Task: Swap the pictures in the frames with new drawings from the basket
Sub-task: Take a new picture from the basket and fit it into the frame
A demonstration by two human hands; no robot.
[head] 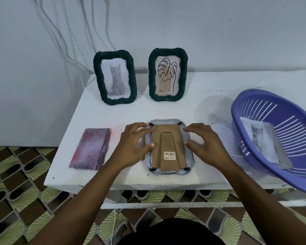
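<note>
A grey woven frame [188, 138] lies face down near the table's front edge, its brown cardboard backing [168, 138] with stand and barcode sticker facing up. My left hand [133, 143] touches the frame's left side with fingers at the upper left clip and thumb by the backing's edge. My right hand [204, 144] touches its right side in the same way. Two dark green frames stand at the back: one [114, 79] with a cat drawing, one [167, 74] with a leaf drawing. A purple basket [251, 106] at the right holds a cat drawing [260, 140].
A folded pink-purple cloth [91, 149] lies left of the face-down frame on the white table [102, 177]. White cables [67, 41] hang down the wall behind. The basket overhangs the table's right front corner. Patterned floor shows below.
</note>
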